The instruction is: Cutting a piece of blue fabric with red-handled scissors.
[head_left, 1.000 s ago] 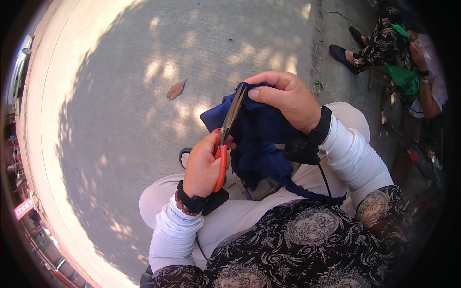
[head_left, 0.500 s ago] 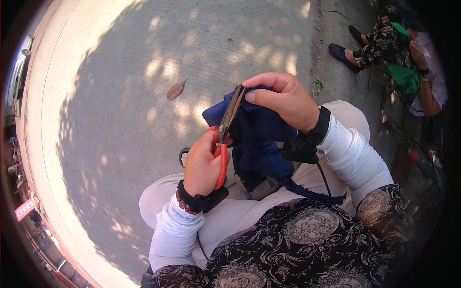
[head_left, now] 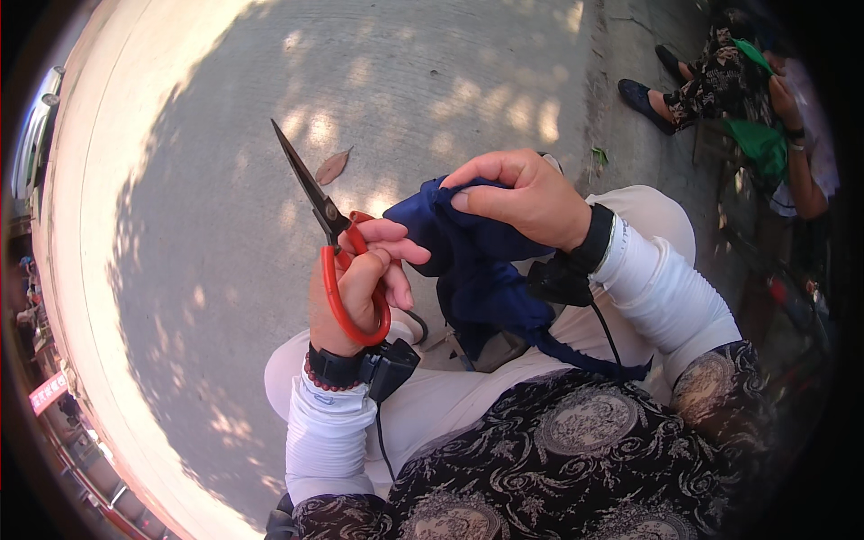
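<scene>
My left hand [head_left: 346,292] has the red-handled scissors [head_left: 335,220] hooked through their loops, thumb and fingers partly spread. Their dark blades are together and tilt up and left, away from the fabric. A navy blue cloth [head_left: 486,238] hangs from my right hand [head_left: 531,193], its upper edge pinched between thumb and index finger. The lower folds of the cloth drape over my lap, and a narrow strip trails to the right. The fingertips of my left hand come close to the cloth's left side; whether they touch it I cannot tell.
Grey concrete ground [head_left: 225,297] in dappled shade spreads ahead, with a dry brown leaf [head_left: 333,166] on it. At the upper right another person sits holding green cloth [head_left: 760,148]. Black cables run from the wrist devices [head_left: 389,369] along my arms.
The scissors have swung away from the cloth to the left, and their blades have closed. My left hand has turned and loosened its fingers. The right hand keeps its pinch, shifted slightly left.
</scene>
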The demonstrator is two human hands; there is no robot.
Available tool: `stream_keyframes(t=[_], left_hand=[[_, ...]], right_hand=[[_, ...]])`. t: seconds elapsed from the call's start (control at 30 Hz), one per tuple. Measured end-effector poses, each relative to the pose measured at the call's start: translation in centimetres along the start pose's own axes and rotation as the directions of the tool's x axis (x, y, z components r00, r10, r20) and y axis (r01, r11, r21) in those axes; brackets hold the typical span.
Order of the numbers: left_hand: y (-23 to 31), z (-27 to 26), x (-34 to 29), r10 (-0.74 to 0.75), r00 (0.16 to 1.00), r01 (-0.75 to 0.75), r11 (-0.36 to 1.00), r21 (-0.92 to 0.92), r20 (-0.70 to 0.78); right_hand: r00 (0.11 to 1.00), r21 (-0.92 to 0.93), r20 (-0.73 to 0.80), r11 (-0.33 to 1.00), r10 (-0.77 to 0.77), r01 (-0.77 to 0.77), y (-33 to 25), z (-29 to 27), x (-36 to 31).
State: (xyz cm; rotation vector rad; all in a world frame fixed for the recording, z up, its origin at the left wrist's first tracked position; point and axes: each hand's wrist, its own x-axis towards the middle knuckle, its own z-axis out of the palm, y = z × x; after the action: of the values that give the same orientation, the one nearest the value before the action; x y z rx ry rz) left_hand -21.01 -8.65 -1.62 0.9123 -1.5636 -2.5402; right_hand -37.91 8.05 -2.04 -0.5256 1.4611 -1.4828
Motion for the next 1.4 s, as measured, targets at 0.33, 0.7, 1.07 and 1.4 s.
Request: stream_keyframes(t=[0.33,0.7,1.07,1.4], left_hand=[[1.3,1.4,0.3,0.036,0.999,-0.032,0.957,0.288,-0.007],[0.6,0.3,0.7,-0.081,0.994,0.068,0.985,0.161,0.075],[0.3,1.2,0.5,-0.095,0.994,0.081,0.972,0.219,0.054],[0.2,1.4,0.3,-0.028,1.000,0.025,0.982,0.189,0.010]], right_hand=[[0.968,0.185,0.171,0.960,0.182,-0.213,-0.7,0.7,0.1],[0.953,0.030,0.223,0.976,0.206,-0.217,-0.5,0.9,0.8],[0.965,0.014,0.229,0.991,0.125,-0.132,-0.7,1.1,0.8],[0.983,-0.045,0.149,0.993,0.112,-0.106,0.0,1.3,0.6]])
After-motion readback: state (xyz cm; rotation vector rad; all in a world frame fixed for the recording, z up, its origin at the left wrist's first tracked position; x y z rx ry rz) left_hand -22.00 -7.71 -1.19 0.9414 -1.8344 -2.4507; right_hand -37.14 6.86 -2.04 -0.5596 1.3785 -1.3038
